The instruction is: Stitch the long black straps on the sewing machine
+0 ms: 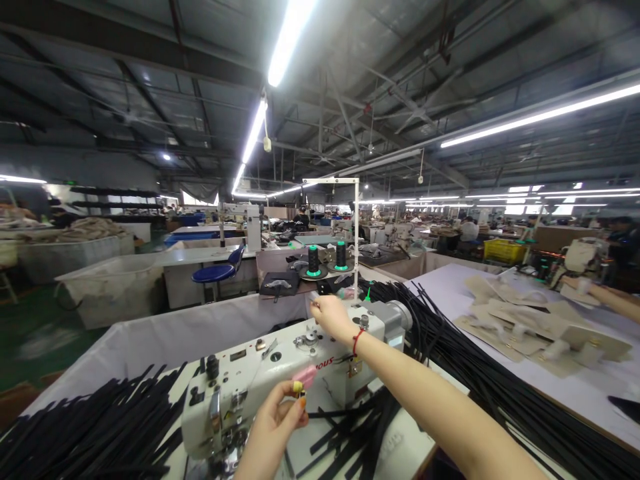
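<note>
My left hand (280,423) is in front of the white sewing machine (330,380), its thumb and fingers pinched around something small that I cannot make out. A yellow wrap circles one of its fingertips. Just behind those fingers, a pink piece (303,376) shows against the machine body. Across the top of the machine reaches my right hand (333,319), closed, with a red cord on the wrist. What its fingertips hold is hidden. Beyond it stand two black thread cones (313,261) on green bases, beside a white thread stand (357,233).
Black strips (90,427) lie heaped left of the machine, with more strips (460,360) running along its right. Beige pieces (530,320) cover part of the right-hand table, where another person's arm (613,300) reaches in. A blue stool (217,272) stands further back.
</note>
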The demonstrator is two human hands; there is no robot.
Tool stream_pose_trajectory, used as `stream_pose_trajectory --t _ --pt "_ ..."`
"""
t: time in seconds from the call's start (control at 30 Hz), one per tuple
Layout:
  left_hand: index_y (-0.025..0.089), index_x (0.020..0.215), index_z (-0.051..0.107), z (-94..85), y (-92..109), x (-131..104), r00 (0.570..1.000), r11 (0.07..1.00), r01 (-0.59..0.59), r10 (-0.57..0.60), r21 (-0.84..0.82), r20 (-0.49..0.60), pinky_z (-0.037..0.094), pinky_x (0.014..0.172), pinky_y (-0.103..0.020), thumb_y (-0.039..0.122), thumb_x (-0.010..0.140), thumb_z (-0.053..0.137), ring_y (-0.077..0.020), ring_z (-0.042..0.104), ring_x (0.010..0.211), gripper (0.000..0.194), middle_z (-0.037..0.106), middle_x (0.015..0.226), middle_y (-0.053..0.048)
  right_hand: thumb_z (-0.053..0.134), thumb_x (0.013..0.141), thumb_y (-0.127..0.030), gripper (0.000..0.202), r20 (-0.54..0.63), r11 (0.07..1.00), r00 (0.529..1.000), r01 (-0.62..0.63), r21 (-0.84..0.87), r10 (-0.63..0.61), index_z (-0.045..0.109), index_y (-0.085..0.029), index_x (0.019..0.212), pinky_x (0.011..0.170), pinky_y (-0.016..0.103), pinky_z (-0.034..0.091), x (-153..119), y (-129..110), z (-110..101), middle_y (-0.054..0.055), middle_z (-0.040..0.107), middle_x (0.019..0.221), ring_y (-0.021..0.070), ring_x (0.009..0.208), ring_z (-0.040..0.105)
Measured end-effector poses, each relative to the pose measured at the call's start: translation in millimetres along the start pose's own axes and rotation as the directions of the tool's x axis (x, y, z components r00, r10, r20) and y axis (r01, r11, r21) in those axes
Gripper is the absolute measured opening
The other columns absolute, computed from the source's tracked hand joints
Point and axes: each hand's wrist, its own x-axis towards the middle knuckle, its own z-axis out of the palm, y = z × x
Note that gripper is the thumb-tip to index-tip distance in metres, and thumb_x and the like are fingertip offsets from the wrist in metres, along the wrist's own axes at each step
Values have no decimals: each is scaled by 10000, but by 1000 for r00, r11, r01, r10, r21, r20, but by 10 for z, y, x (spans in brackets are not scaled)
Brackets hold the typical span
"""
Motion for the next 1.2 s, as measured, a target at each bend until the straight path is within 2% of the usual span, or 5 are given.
stream_pose_trajectory --t 0.53,0.7,0.83,0.93,1.2 --pt "182 928 616 -23 -60 6 999 1000 32 -32 1 7 516 664 -312 586 621 770 -173 591 602 530 610 655 -5 515 884 -306 252 111 1000 994 0 -9 1 714 -165 821 675 269 442 -281 412 -251 131 753 861 225 802 692" --pt "177 938 611 20 -38 -22 999 1000 28 -28 1 19 521 664 -316 584 646 754 -168 587 613 521 612 699 -6 347 984 -328 375 55 1000 998 -10 30 8 682 -188 887 696 190 443 208 588 -591 40 755 890 120 802 675" --pt "176 938 609 15 36 -41 1000 1000 19 -19 8 10 519 672 -314 575 653 753 -168 593 623 511 616 733 -16 431 939 -212 274 -23 988 990 -142 -64 141 625 -85 1085 810 349 464 487 722 -834 213 687 1092 252 979 662" --pt "178 915 619 14 111 -56 1000 999 24 -24 28 6 523 680 -329 600 622 757 -186 607 632 533 618 729 -23 500 891 -181 242 -3 985 991 -137 -109 137 635 -58 1049 819 430 452 267 739 -818 275 663 1087 335 1001 649" --pt "182 910 623 50 220 -90 996 997 70 -72 41 57 536 715 -362 602 622 751 -202 618 634 525 591 633 1 694 772 -307 204 247 987 956 156 40 -161 691 -216 955 692 242 427 -603 650 -344 47 701 999 178 857 649"
